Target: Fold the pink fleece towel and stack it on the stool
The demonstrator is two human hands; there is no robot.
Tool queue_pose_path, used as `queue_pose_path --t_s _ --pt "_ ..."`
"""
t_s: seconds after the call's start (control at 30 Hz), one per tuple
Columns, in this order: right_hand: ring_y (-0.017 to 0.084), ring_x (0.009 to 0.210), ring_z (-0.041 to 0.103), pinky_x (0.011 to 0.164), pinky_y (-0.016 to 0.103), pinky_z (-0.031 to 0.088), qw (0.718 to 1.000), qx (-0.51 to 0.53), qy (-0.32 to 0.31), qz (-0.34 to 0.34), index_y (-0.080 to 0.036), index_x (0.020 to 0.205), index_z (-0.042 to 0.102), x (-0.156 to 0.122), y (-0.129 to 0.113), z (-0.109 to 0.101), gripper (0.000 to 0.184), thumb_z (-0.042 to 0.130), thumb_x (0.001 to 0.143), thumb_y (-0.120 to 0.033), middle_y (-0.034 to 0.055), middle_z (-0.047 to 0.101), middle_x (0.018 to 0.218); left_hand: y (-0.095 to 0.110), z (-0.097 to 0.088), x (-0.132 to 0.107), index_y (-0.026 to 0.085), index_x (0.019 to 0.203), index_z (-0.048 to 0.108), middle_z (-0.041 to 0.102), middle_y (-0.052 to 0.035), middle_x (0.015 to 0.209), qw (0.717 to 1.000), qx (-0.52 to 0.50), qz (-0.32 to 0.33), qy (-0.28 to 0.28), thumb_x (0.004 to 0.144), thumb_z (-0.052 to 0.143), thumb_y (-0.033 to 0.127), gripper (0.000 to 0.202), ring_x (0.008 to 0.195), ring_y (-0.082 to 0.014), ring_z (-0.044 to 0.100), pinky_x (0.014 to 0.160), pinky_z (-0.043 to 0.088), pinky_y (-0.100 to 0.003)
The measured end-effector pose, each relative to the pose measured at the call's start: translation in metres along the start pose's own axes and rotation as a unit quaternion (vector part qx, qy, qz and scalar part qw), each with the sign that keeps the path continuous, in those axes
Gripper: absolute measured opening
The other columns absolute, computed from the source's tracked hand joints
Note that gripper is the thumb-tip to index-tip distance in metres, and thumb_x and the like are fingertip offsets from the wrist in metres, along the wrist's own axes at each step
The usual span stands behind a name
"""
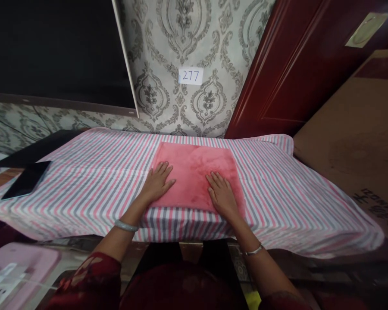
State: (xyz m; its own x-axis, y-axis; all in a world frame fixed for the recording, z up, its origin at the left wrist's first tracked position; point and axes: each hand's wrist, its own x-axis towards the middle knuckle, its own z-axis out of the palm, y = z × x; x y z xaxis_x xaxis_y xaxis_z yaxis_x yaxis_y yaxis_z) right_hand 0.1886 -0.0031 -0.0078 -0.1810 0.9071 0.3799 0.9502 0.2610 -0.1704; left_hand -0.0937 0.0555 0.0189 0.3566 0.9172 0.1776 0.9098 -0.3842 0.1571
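Fabric: you have a flat, rectangular, pink plush fabric [187,168] near the front edge of a table spread with a pink, grey and white striped cover [93,172], about midway between its left and right ends
Pile: your palms could ruck it into folds, most likely if they press hard while sliding toward each other
Front edge: the cover looks loose, so a pull toward you might drag cover and plush over it together
Corners: uneven pressure from your two hands could turn the rectangle askew
Left hand: your bare left hand [157,183] lies over the plush's left side, fingers fairly wide, thumb apart, gripping nothing; the plush stretches beneath them and off to their right
Right hand: your bare right hand [222,193] rests toward the plush's front right corner, fingers slightly parted, gripping nothing; most of the plush lies left of and beyond those fingertips
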Motion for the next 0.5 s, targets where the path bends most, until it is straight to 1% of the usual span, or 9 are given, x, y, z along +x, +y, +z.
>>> queue_pose_path --t_s 0.1,0.17,0.27,0.33,0.37,0.43,0.5 --pt "0.024 0.148 0.031 0.119 0.048 0.026 1.0 0.005 -0.003 0.001 -0.019 0.149 0.047 0.0 0.0 0.0 0.05 0.032 0.102 -0.027 0.009 0.039 0.159 0.001 -0.003 -0.001 0.02 0.154 0.035 0.023 -0.0108 0.165 1.0 -0.001 -0.003 -0.001 0.101 0.034 0.051 0.062 0.153 -0.0269 0.015 0.119 0.022 -0.057" --pt "0.024 0.148 0.032 0.119 0.048 0.027 1.0 0.016 -0.016 0.004 -0.019 0.149 0.047 0.002 0.001 -0.002 0.051 0.033 0.101 -0.027 0.0088 0.039 0.159 0.005 -0.008 -0.002 0.02 0.154 0.037 0.026 -0.0121 0.164 1.0 0.012 -0.007 0.001 0.101 0.035 0.05 0.061 0.153 -0.0291 0.018 0.118 0.019 -0.061" --pt "0.024 0.146 0.036 0.119 0.047 0.028 0.998 0.05 -0.022 0.009 -0.017 0.149 0.046 0.011 0.006 -0.006 0.053 0.036 0.099 -0.028 0.0099 0.043 0.156 0.025 -0.019 -0.002 0.019 0.151 0.041 0.032 -0.0152 0.161 0.999 0.036 0.009 0.024 0.1 0.036 0.051 0.06 0.151 -0.0331 0.023 0.118 0.011 -0.067" --pt "0.024 0.145 0.037 0.12 0.046 0.027 0.998 0.068 -0.002 0.014 -0.015 0.149 0.046 0.023 0.01 -0.009 0.054 0.036 0.098 -0.028 0.0109 0.045 0.154 0.046 -0.024 0.003 0.018 0.151 0.041 0.034 -0.0155 0.16 0.997 0.029 0.058 0.03 0.1 0.036 0.051 0.061 0.151 -0.0329 0.024 0.119 0.01 -0.065" --pt "0.024 0.145 0.037 0.12 0.046 0.026 0.997 0.071 0.012 0.017 -0.015 0.149 0.047 0.03 0.011 -0.011 0.054 0.036 0.097 -0.026 0.0111 0.046 0.154 0.058 -0.026 0.009 0.018 0.152 0.04 0.034 -0.0148 0.16 0.995 0.02 0.094 0.023 0.1 0.036 0.051 0.061 0.151 -0.0316 0.024 0.12 0.011 -0.063" --pt "0.024 0.146 0.036 0.12 0.046 0.025 0.997 0.066 0.032 0.023 -0.015 0.149 0.047 0.043 0.012 -0.012 0.054 0.034 0.097 -0.023 0.0109 0.046 0.154 0.079 -0.026 0.023 0.018 0.153 0.037 0.033 -0.0128 0.161 0.986 0.003 0.166 -0.012 0.101 0.035 0.048 0.06 0.151 -0.0283 0.024 0.122 0.012 -0.059" --pt "0.025 0.146 0.035 0.119 0.047 0.025 0.998 0.048 0.027 0.034 -0.014 0.149 0.046 0.053 0.01 -0.01 0.054 0.034 0.096 -0.021 0.0117 0.045 0.155 0.092 -0.021 0.041 0.017 0.154 0.035 0.032 -0.0127 0.162 0.98 0.0 0.197 -0.041 0.101 0.035 0.043 0.059 0.151 -0.027 0.024 0.122 0.013 -0.058"
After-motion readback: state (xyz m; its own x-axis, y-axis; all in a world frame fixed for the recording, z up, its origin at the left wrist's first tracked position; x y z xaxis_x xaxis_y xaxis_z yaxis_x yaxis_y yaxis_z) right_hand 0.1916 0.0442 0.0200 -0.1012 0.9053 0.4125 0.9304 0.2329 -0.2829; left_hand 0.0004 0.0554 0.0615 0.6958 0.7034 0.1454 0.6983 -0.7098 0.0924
